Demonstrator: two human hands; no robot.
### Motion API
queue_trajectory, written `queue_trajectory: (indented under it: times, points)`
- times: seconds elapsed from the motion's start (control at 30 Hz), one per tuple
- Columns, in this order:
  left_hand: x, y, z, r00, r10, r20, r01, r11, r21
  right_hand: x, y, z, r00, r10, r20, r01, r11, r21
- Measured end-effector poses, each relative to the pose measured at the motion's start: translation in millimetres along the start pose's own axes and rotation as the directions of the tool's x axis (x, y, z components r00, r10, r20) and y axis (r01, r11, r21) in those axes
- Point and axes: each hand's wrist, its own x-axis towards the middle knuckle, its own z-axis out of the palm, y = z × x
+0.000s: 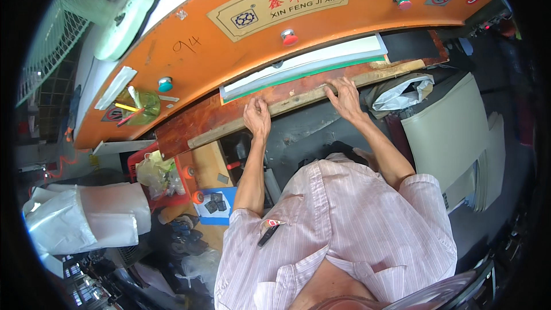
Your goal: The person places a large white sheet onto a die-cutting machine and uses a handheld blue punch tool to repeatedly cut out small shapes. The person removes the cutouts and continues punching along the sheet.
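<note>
My left hand (257, 118) rests at the front edge of a reddish-brown wooden table (201, 120), its fingers curled in and nothing seen in them. Farther right, my right hand (345, 100) lies on the worn wooden strip (298, 101) along that edge, thumb and fingers apart. Just beyond both hands, a stack of white sheets (304, 68) with a green edge lies on the table, partly under an orange machine beam (195, 69). Neither hand touches the sheets.
Red push buttons (289, 38) and a teal button (165, 84) sit on the beam. A pen cup (146, 109) hangs at its left. Pale sheets (447, 132) stand at right; wrapped silvery bundles (86, 218) at left. A fan (69, 17) stands upper left.
</note>
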Motion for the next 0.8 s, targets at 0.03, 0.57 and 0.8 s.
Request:
queue_trajectory:
  times: [0.03, 0.57, 0.8]
  points:
    - [-9.2, -0.1, -3.7, 0.999, -0.017, 0.035, 0.017, 1.0, -0.011, -7.7, -4.1, -1.3, 0.999, 0.038, 0.03, -0.037, 0.999, -0.02]
    - [-19.4, 39.5, -2.7, 0.864, 0.326, 0.383, -0.359, 0.933, 0.016, -4.7, -94.3, 45.7, 0.975, -0.092, 0.2, 0.062, 0.986, 0.154]
    - [-57.6, 45.7, -14.2, 0.866, 0.219, 0.449, -0.302, 0.946, 0.12, -36.4, -82.9, 23.7, 0.927, 0.089, 0.365, -0.248, 0.875, 0.415]
